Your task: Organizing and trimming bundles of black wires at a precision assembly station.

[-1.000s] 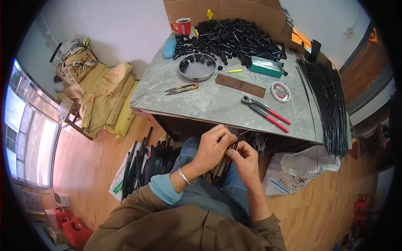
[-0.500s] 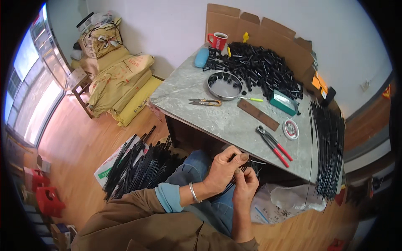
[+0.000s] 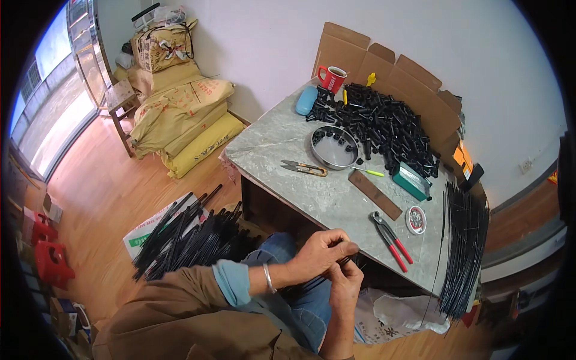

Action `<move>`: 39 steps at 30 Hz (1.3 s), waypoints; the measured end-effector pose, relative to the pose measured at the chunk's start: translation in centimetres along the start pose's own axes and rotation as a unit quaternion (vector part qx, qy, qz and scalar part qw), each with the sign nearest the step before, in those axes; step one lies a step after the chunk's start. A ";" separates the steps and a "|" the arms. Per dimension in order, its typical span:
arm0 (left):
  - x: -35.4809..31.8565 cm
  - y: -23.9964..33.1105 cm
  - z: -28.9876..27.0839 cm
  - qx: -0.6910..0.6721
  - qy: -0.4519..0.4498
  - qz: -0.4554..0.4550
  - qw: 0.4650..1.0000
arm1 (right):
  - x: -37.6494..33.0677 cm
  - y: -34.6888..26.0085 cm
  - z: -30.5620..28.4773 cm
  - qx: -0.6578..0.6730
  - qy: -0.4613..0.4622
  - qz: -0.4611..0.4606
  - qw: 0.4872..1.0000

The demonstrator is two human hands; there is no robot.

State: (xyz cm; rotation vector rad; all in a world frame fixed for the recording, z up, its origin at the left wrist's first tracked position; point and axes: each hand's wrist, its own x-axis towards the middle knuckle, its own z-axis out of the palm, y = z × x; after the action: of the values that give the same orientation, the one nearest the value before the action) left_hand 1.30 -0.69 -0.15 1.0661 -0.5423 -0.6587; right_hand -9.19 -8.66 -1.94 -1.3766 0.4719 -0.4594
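My left hand (image 3: 317, 257) is above my lap at the table's front edge, its thumb and fingers pinched together. Just below and right of it, my right hand (image 3: 346, 285) is closed too, its fingertips meeting those of the left. Something dark and thin shows between the fingertips, mostly hidden by the fingers, so its kind cannot be made out. Left of my knees, a heap of black rods (image 3: 195, 246) lies on a sheet on the floor. Close to my hands on the table lie pincers (image 3: 390, 240) with red handles.
On the grey table (image 3: 264, 141) are a pile of short black tubes (image 3: 390, 120), a metal bowl (image 3: 334, 163), snips (image 3: 303, 168), a brown bar (image 3: 375, 194), a green box (image 3: 412, 181), a small white dish (image 3: 416, 220), a red mug (image 3: 332, 79) and long black rods (image 3: 465, 252).
The whole view has shifted, with the table lower in the picture. My hands stay together with fingers pinched. The pale thin end seen beyond the fingers earlier no longer shows.
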 end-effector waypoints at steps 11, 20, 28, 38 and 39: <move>25.4 0.7 -10.5 0.623 0.006 0.191 0.759 | 3.6 1.0 -1.1 0.056 -0.062 0.038 0.996; 25.7 1.4 -8.2 0.575 -0.047 0.177 0.798 | 5.5 1.4 -2.7 0.067 -0.050 0.069 0.994; 11.6 1.9 -1.8 -0.013 -0.178 -0.328 0.927 | 5.7 1.4 -3.5 0.117 -0.054 0.078 0.989; 6.4 2.8 -0.9 -0.103 -0.114 -0.338 0.928 | 2.8 0.8 -2.9 0.141 -0.058 0.068 0.986; 6.1 2.9 -0.9 -0.098 -0.114 -0.333 0.931 | 2.6 0.7 -2.8 0.146 -0.057 0.064 0.986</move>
State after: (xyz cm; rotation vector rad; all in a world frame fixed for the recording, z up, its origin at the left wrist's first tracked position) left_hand 6.78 -3.55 2.70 0.9833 -0.2921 -1.4191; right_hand -8.61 -12.28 -3.12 -1.0767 0.3797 -0.3266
